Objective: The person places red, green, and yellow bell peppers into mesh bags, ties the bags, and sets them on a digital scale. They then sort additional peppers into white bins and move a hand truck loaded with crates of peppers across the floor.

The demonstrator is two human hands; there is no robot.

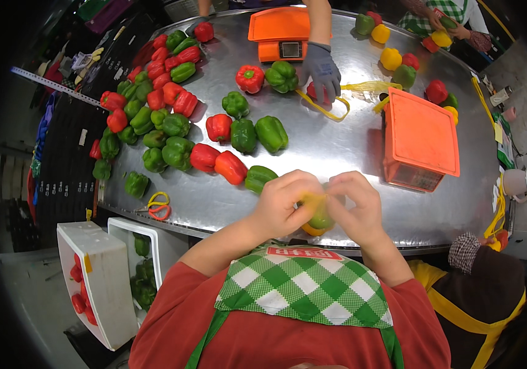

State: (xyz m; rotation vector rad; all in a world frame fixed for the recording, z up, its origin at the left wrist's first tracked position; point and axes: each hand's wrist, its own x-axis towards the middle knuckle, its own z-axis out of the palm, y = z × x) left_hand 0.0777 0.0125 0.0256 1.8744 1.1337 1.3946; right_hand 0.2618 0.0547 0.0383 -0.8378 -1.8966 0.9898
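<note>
Close to the table's near edge, my left hand (289, 202) and my right hand (358, 206) meet, fingers pinched together. Between them they hold the gathered top of a yellow mesh bag (311, 199). Beneath the mesh are a green bell pepper (321, 219) and something yellow (316, 230), likely a yellow pepper, partly covered by my fingers. Just left of my left hand lies a loose green pepper (260, 179), beside a red pepper (231, 167). An orange scale (422, 132) stands to the right, beyond my right hand.
Many red and green peppers (177, 152) cover the table's left half. Scissors (158, 206) lie at the near left edge. Opposite, a co-worker's grey-gloved hand (322, 69) reaches past another orange scale (280, 27) over yellow netting (337, 115). White foam boxes (100, 246) stand below left.
</note>
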